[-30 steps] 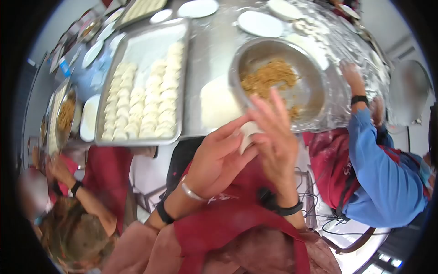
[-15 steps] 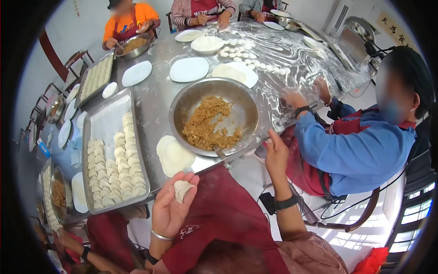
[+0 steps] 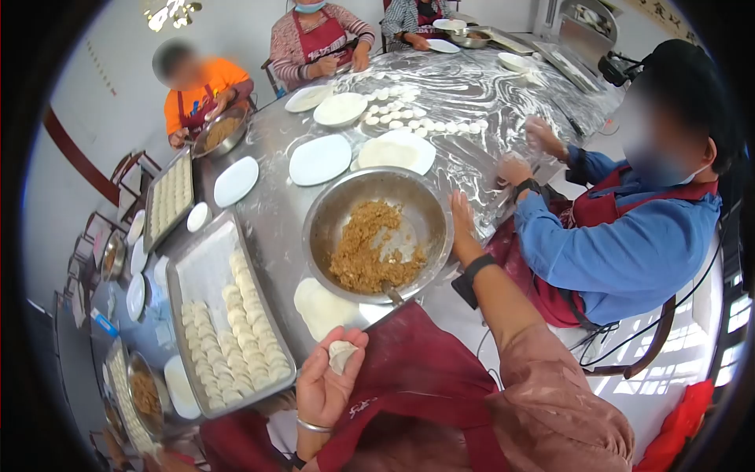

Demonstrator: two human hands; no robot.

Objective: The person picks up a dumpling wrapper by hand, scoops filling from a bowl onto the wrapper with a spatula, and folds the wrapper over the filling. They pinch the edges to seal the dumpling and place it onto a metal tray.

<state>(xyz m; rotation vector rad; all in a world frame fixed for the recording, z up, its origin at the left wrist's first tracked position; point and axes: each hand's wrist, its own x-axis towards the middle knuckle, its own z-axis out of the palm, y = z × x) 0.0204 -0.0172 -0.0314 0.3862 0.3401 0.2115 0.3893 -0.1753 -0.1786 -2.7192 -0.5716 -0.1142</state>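
Loosely, left hand [image 3: 324, 391] cups a pleated dumpling [image 3: 341, 355]; right hand [image 3: 462, 221] open by steel bowl [image 3: 327, 206]

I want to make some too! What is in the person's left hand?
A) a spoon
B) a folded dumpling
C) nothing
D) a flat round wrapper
B: the left hand holds a small folded dumpling in its palm, while the right hand is up by the rim of the filling bowl.

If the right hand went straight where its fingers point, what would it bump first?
Probably the row of small dough pieces beyond the metal bowl; the right hand sits beside the bowl's rim, though depth is hard to judge.
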